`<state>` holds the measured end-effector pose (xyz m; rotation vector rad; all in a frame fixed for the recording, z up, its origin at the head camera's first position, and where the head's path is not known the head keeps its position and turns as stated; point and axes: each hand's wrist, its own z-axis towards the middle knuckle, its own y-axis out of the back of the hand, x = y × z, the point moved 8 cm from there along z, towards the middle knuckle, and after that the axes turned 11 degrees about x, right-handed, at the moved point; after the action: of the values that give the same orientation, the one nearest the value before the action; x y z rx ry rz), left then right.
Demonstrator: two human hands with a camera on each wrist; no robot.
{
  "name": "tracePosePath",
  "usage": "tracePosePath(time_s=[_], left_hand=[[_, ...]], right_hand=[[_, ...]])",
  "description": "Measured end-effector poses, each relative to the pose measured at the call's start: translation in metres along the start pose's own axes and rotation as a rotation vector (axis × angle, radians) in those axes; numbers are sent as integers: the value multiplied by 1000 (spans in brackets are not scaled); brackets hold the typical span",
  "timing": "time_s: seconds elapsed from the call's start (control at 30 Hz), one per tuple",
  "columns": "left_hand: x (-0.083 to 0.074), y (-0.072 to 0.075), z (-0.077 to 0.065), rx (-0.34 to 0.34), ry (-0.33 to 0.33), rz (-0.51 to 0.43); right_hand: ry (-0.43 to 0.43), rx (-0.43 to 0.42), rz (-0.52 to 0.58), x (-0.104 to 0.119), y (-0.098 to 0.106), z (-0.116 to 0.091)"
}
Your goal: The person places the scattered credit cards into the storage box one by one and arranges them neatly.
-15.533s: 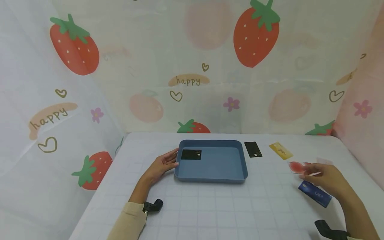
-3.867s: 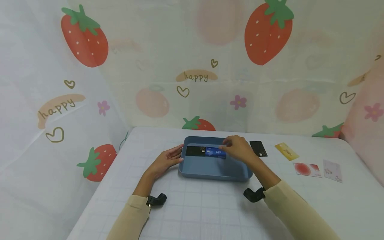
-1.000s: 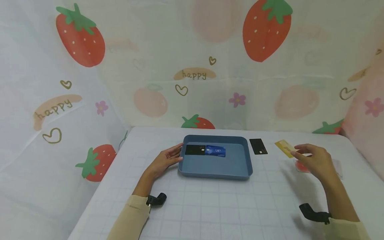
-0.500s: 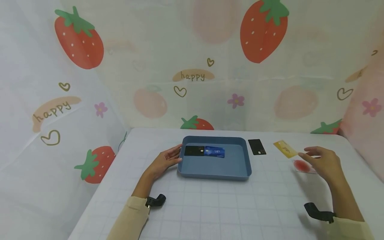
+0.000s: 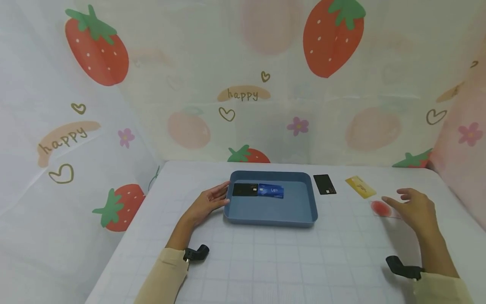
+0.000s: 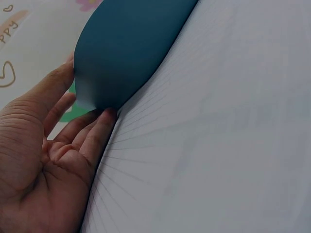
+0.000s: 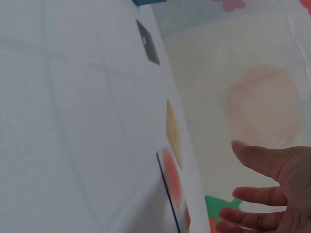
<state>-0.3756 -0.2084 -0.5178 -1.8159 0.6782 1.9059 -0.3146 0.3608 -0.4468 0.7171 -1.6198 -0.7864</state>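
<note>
The right grip is spread, holding nothing; at its nine o'clock lies the red-and-white card, at ten the yellow card; either, being thin and flat, could slip a shallow pinch; the left grip, fingers relaxed, touches the tray at its nine-o'clock side; pushing hard could shift it.

Tray on table. In its back half, towards the left wall: left inner card, right inner card, end to end. Left hand touching tray's left wall. Right of tray, going outward: first outer card just beside it; second outer card, well apart; third outer card, farther out, level with tray's front half, partly hidden by right hand. Backdrop behind tray.
</note>
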Motion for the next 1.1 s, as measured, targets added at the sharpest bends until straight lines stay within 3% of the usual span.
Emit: tracePosePath(time_s=[0.7, 1.1], left_hand=[[-3, 0, -1, -2, -1, 7], [-2, 0, 1, 10, -4, 6]], right_hand=[[-124, 21, -186, -17, -16, 7], [-173, 84, -268, -21, -27, 12]])
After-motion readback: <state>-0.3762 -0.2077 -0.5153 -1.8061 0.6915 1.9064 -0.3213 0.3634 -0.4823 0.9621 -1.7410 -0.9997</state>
